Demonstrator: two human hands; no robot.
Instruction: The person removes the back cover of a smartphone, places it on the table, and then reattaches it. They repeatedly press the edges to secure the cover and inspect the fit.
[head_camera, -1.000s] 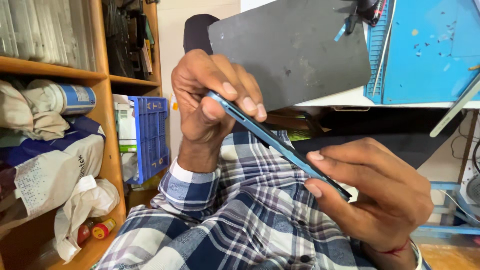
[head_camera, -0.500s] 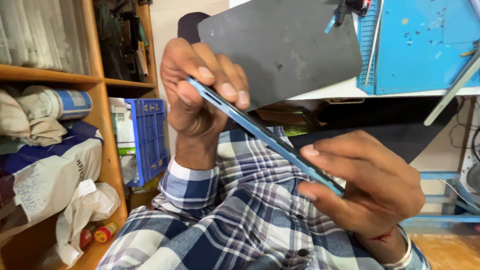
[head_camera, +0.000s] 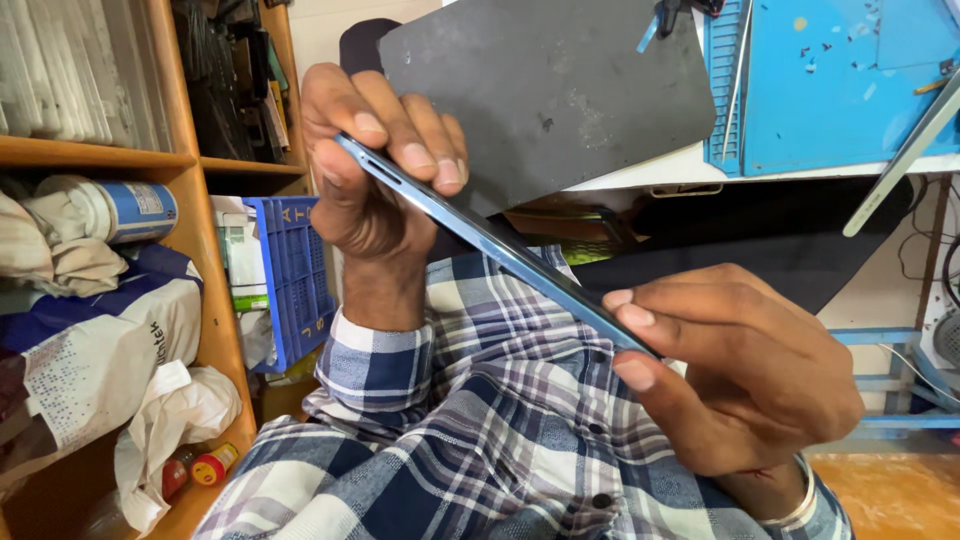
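Pinching a thin blue phone (head_camera: 490, 245) at both ends, the left hand (head_camera: 375, 165) and right hand (head_camera: 745, 375) each close their grip on its edge, holding it edge-on and tilted over the lap, likely to sight along its side. Behind lie a dark mat (head_camera: 560, 85) and the counter (head_camera: 800, 170).

Above my right hand (head_camera: 740, 370) I see a white workbench (head_camera: 640, 178); a dark grey mat (head_camera: 560, 90) and a blue mat (head_camera: 830, 80) lie on it.
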